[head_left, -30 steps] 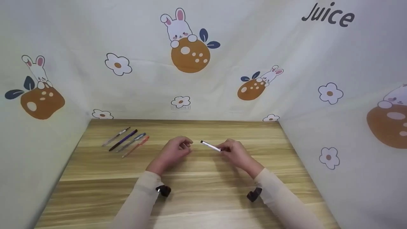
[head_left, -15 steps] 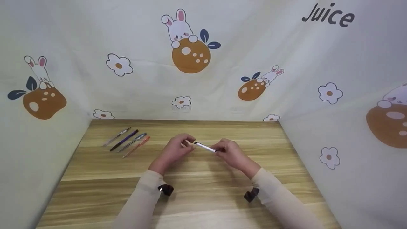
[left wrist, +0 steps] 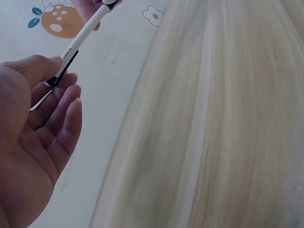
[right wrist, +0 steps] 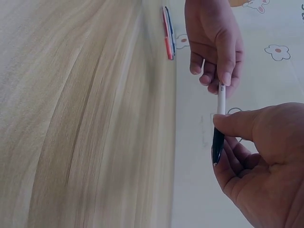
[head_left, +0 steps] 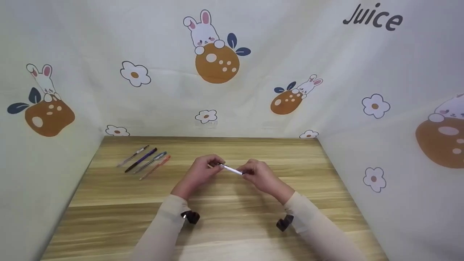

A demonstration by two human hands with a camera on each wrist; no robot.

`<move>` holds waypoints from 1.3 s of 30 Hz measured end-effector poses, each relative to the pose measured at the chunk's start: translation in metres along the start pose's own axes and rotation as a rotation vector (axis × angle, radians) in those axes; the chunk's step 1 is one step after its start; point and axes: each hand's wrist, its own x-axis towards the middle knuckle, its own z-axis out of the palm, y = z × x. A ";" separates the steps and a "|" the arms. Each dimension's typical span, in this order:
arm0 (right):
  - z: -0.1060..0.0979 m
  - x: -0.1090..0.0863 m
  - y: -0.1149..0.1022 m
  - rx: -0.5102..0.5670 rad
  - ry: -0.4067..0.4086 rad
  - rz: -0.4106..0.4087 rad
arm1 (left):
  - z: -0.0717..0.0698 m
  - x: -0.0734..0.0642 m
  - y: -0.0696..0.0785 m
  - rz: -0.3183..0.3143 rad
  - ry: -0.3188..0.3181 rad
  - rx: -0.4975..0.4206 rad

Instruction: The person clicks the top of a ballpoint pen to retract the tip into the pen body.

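A white pen (head_left: 232, 169) with black ends is held between both hands, raised over the table. My left hand (head_left: 204, 172) pinches its black clip end between thumb and fingers; in the left wrist view the dark clip (left wrist: 69, 64) runs along the white barrel. My right hand (head_left: 262, 175) grips the other end. In the right wrist view the thumb and fingers hold the black grip section (right wrist: 218, 140), whose pointed tip faces back toward that wrist.
On the wooden table (head_left: 232, 232), at the back left, lie several pens side by side: a clear one (head_left: 134, 156), a dark purple one (head_left: 141, 160), a blue-grey one (head_left: 150, 162) and an orange one (head_left: 155, 167). A printed cloth (head_left: 163, 98) walls the back and sides.
My right hand has brought the pen leftward to my left hand, which was apart from it and now pinches its clip end. The pens at the back left have stayed put.
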 end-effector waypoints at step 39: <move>0.054 0.004 -0.013 0.511 0.176 0.191 | -0.006 0.017 0.021 -0.017 0.068 -0.192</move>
